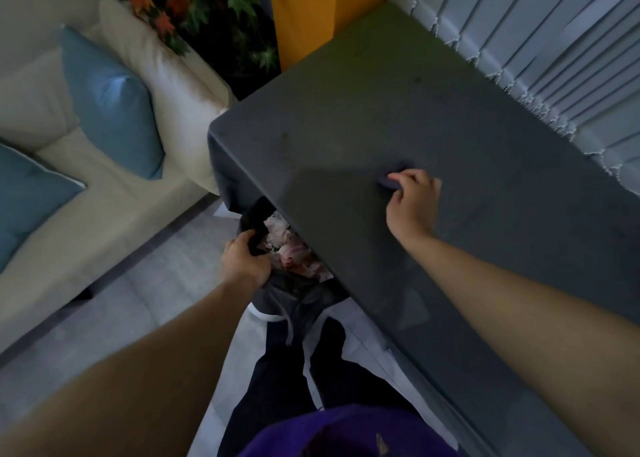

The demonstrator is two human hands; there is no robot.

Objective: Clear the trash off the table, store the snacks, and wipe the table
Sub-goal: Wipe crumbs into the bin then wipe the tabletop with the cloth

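1. The right hand [412, 202] curls its fingers round a small dark cloth [393, 176] on the table [381, 110].
2. At the cloth's eight o'clock the left hand [244, 257] grips the bin bag [294, 290] by its rim, with crumpled trash [287, 245] inside.
3. Risk: whatever is swept to the edge could miss the bag, which the table half covers — or the rim slips.
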